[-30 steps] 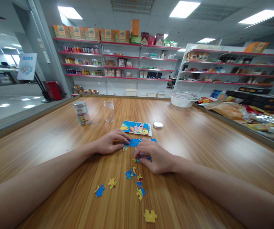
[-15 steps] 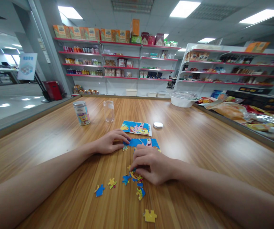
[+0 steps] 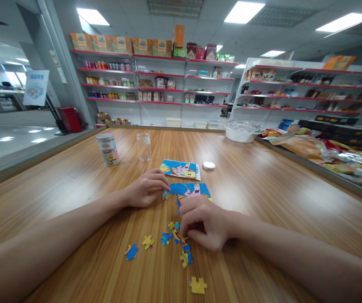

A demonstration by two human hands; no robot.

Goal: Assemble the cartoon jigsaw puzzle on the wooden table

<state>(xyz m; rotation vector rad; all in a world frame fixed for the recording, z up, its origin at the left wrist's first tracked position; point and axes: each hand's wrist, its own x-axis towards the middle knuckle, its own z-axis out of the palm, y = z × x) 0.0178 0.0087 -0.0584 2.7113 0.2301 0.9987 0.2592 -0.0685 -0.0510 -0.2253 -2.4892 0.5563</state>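
Observation:
My left hand (image 3: 146, 188) rests at the left edge of a partly joined blue jigsaw puzzle (image 3: 196, 189), its fingers loosely stretched. By its fingertips lies a small loose piece (image 3: 165, 195). My right hand (image 3: 204, 221) bends over a cluster of puzzle pieces (image 3: 176, 232), with thumb and fingertips drawn together on a puzzle piece at the cluster's right side; the contact is partly hidden. Nearer me are a yellow piece (image 3: 198, 285), a blue piece (image 3: 132, 251) and a yellow-green piece (image 3: 148, 242). Beyond the puzzle is a printed cartoon picture card (image 3: 181, 169).
A round silver lid (image 3: 209, 166) lies right of the card. A clear jar (image 3: 144, 147) and a printed can (image 3: 107, 150) stand at the back left. At the far right are a white bowl (image 3: 241, 134) and packaged snacks (image 3: 307, 147). Stocked shelves (image 3: 158, 75) stand behind the table.
My right hand has shifted slightly right and toward me, uncovering more of the cluster, whose pieces have moved a little. My left hand has drawn back slightly left.

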